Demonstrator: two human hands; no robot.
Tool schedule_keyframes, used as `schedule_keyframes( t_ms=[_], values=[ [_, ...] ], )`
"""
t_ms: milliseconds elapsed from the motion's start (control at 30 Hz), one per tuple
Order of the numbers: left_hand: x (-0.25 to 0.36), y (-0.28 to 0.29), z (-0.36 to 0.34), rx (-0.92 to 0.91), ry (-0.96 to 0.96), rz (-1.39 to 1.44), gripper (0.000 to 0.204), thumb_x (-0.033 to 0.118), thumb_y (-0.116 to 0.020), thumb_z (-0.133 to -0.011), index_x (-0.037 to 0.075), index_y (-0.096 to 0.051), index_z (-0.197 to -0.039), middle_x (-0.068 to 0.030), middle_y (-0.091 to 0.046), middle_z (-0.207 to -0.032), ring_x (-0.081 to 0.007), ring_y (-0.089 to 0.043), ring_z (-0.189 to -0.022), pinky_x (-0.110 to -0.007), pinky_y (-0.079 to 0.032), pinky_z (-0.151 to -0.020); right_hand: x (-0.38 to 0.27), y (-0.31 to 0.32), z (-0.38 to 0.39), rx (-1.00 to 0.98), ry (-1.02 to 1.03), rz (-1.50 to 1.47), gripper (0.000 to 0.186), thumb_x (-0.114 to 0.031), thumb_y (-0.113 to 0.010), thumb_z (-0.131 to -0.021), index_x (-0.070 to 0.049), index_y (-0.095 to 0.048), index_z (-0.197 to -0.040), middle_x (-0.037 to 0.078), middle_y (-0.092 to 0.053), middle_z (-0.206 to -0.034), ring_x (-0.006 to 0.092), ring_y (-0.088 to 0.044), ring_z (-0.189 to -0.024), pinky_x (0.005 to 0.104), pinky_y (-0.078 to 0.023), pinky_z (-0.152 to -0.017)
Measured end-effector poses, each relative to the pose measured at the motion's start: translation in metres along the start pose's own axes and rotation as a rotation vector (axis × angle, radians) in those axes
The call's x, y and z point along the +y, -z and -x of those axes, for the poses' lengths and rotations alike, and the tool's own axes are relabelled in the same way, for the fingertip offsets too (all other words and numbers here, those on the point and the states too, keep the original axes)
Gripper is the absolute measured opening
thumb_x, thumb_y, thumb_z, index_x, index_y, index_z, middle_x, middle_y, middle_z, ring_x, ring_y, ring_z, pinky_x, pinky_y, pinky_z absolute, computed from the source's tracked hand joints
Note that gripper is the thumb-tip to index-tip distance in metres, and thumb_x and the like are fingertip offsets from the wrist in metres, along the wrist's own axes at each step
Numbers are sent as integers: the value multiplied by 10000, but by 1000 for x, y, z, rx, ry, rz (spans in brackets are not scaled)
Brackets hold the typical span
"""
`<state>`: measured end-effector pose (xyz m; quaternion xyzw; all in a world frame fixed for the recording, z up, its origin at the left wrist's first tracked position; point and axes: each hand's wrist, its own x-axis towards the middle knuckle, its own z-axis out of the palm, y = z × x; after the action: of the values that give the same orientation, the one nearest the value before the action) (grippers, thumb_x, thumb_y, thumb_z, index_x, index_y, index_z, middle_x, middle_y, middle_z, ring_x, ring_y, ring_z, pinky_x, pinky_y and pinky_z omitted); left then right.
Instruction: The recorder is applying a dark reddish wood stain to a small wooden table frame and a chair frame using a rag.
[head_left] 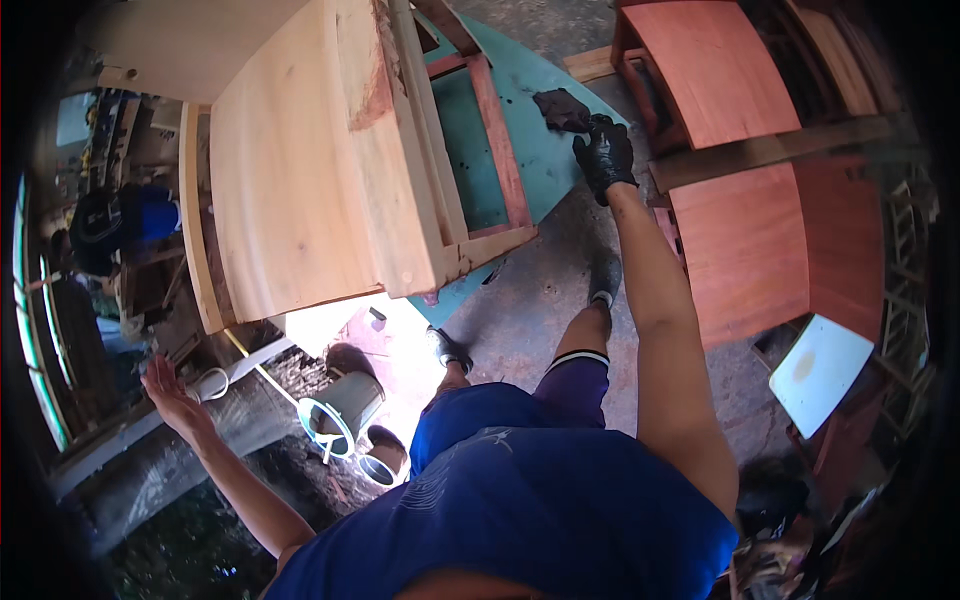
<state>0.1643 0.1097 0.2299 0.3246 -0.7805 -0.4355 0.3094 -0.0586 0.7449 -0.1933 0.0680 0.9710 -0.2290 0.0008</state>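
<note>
My right hand [605,158], in a black glove, reaches forward with its fingers closed on a dark crumpled rag [562,110]. The rag hangs above a teal sheet [550,85] on the floor. Bare and stretched out to the left, my left hand [175,398] is empty with its fingers apart. Between my arms, ahead of me, stands a large pale wooden piece of furniture [290,190], with a reddish smear on its upper right edge. A red-stained frame [495,140] shows on its right side.
Red-stained wooden furniture with broad panels [740,250] stands at right, beside a white board [822,372]. Two buckets [345,405] are on the ground at lower left, near a bright sunlit patch. Another person [120,220] in blue bends over at far left.
</note>
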Motion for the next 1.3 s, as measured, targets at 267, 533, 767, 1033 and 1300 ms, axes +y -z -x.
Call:
schedule_keyframes(
  t_ms=[267,533,767,1033,1300],
  values=[
    [110,-81,137,39,-214,-459,673,537,-318,-1082,41,-491,-1503,-109,-518,-1521,-280,-435,-1427,-450,-253,-1184,15,-74,-118,-345,247,105,456,-202,-511,-958,-274,-578,-1403,111,-640,-1304,340,-622,-1139,452,-517,-975],
    [145,-143,189,-34,-217,-445,672,530,-364,-1073,15,-503,-1483,-143,-539,-1495,-295,-476,-1395,-443,-283,-1175,39,-31,-52,-369,138,-629,338,-188,-596,-977,-107,-628,-1304,107,-698,-1146,287,-671,-1017,388,-547,-899],
    [144,-227,190,-211,-381,-288,540,378,-492,-1076,-40,-556,-1412,-169,-591,-1420,-248,-538,-1329,-391,-380,-1138,-1,123,56,-424,-138,-1660,403,11,-645,-929,-9,-586,-1328,78,-678,-1161,170,-661,-1005,296,-553,-861],
    [88,-351,148,-264,-873,-442,548,444,-477,-1050,1,-592,-1352,-240,-607,-1350,-362,-559,-1241,-429,-347,-1148,-60,171,122,-240,67,-1515,401,-68,-678,-953,-22,-581,-1340,71,-636,-1270,152,-592,-1161,304,-480,-1006],
    [59,-382,140,-300,-870,-539,526,374,-490,-1045,16,-530,-1429,-245,-496,-1477,-385,-431,-1391,-474,-322,-1171,-133,200,157,-150,174,-1635,355,-8,-650,-941,-17,-593,-1291,41,-652,-1162,137,-621,-1079,282,-502,-959]
  ],
)
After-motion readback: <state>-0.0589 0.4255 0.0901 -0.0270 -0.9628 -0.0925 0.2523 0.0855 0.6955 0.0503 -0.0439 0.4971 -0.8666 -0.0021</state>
